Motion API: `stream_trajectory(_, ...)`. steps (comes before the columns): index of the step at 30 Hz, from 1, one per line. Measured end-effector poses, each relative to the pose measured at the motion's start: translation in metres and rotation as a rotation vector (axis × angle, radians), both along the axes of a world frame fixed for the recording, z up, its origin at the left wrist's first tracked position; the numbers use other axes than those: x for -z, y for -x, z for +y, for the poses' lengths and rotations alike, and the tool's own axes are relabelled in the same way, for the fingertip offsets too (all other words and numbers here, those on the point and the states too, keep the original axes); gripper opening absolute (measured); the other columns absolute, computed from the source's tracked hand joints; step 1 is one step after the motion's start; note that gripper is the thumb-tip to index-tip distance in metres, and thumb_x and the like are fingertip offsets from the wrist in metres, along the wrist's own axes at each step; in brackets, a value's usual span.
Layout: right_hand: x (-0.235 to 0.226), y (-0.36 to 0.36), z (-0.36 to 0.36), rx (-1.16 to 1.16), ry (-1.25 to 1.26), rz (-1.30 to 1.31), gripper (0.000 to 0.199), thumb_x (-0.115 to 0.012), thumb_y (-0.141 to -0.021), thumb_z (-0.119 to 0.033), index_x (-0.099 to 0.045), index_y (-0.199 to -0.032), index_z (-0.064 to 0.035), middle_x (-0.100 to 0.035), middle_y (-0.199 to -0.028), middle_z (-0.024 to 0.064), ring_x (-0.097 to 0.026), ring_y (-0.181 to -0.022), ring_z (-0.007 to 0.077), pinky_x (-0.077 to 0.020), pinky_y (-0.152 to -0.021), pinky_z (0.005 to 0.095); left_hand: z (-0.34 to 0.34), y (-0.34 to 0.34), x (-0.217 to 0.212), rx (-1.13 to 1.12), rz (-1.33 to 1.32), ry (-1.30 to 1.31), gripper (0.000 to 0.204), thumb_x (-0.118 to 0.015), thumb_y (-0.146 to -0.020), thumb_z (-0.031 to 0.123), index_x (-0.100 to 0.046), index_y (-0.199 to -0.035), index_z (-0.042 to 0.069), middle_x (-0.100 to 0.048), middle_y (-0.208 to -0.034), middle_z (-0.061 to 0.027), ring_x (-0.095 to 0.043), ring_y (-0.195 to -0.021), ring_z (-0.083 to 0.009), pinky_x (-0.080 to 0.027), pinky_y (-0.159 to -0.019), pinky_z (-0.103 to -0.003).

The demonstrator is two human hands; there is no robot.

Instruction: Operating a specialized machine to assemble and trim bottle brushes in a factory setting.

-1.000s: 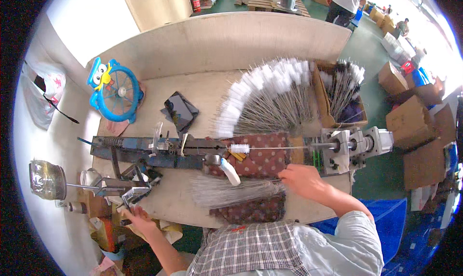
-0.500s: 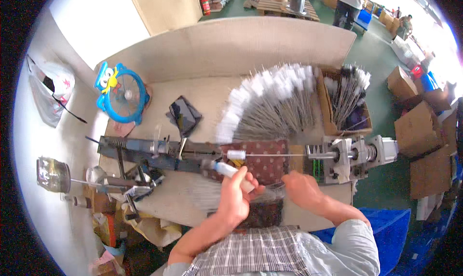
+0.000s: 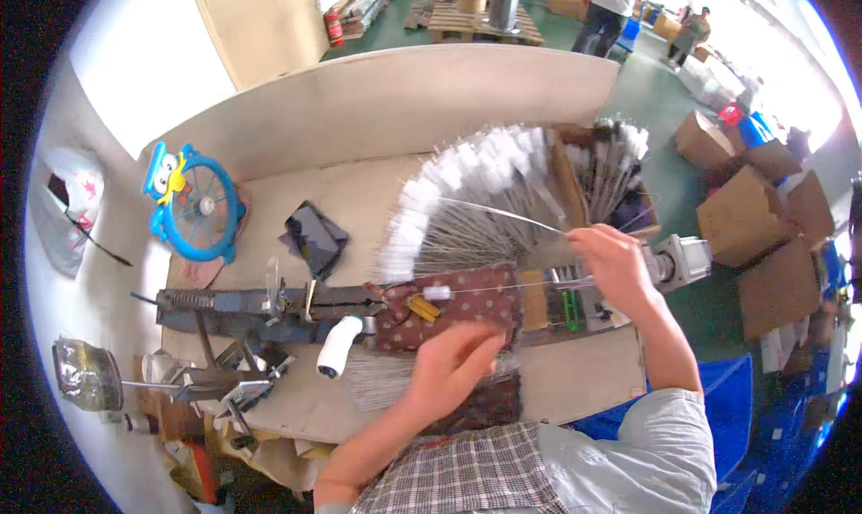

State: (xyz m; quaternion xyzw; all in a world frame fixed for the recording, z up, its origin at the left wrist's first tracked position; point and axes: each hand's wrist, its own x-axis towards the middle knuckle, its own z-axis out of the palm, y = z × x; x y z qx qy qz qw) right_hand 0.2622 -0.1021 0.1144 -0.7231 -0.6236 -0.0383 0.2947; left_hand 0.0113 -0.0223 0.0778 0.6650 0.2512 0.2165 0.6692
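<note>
My right hand, at the right end of the bench, is closed on the thin stem of a wire brush. The stem reaches left over a fan of wire brushes with white heads. Low over the brown dotted cloth, my left hand is blurred, its fingers stretched out and nothing visible in them. A white handle-like piece with a dark end sits left of it, against the long dark metal rail. Above the cloth, another white brush head lies in line with a thin wire running to the motor unit.
A cardboard box holds darker brushes at the back right. A blue cartoon-shaped wheel and a black flat object are at the back left. Metal clamps jut out at the front left. Bare wires lie by the left forearm.
My left hand has let go of the white handle-like piece, which now stands further left. My right hand has moved up and away, with the wire brush in it. The whole view has shifted.
</note>
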Motion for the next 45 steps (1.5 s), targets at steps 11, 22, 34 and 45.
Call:
stream_trajectory(11,0.022,0.013,0.013,-0.025,0.074,0.155,0.016,-0.056,-0.08,-0.009,-0.058,-0.096,-0.0061,-0.061,-0.082,0.0153,-0.06,-0.076,0.0356,-0.0483,-0.064,0.0417,0.015,-0.107,0.052,0.062,0.185,-1.082,0.007,-0.055,-0.083,0.015,-0.058,-0.089,0.012,-0.057,-0.082,-0.0053,-0.059,-0.072,-0.0287,-0.048,-0.059,-0.041)
stream_trajectory(22,0.036,0.002,0.009,-0.126,0.286,0.324,0.013,-0.063,-0.076,-0.023,-0.068,-0.077,-0.0113,-0.063,-0.073,0.0091,-0.06,-0.071,0.0297,-0.0478,-0.064,0.04,0.056,-0.122,0.064,-0.216,0.401,-1.553,0.018,-0.06,-0.073,0.018,-0.063,-0.09,0.013,-0.057,-0.081,-0.005,-0.058,-0.073,-0.0201,-0.046,-0.063,-0.032)
stream_trajectory(34,0.058,0.112,0.106,-0.657,-0.112,0.17,0.009,-0.065,-0.069,-0.02,-0.064,-0.069,-0.0113,-0.06,-0.068,0.0003,-0.054,-0.073,0.0216,-0.0476,-0.067,0.0332,-0.004,0.066,0.051,-0.607,0.213,0.107,0.018,-0.058,-0.086,0.013,-0.064,-0.096,-0.001,-0.065,-0.09,-0.0102,-0.062,-0.076,-0.0185,-0.049,-0.067,-0.027)
stream_trajectory(45,0.065,0.149,0.124,-0.399,0.064,0.049,0.008,-0.063,-0.068,-0.018,-0.059,-0.064,-0.012,-0.058,-0.069,-0.0002,-0.055,-0.075,0.0224,-0.0472,-0.066,0.035,0.031,0.061,0.041,-0.685,-0.346,0.795,0.038,-0.052,-0.09,0.036,-0.062,-0.083,0.0,-0.06,-0.068,-0.0069,-0.056,-0.06,-0.0153,-0.047,-0.056,-0.028)
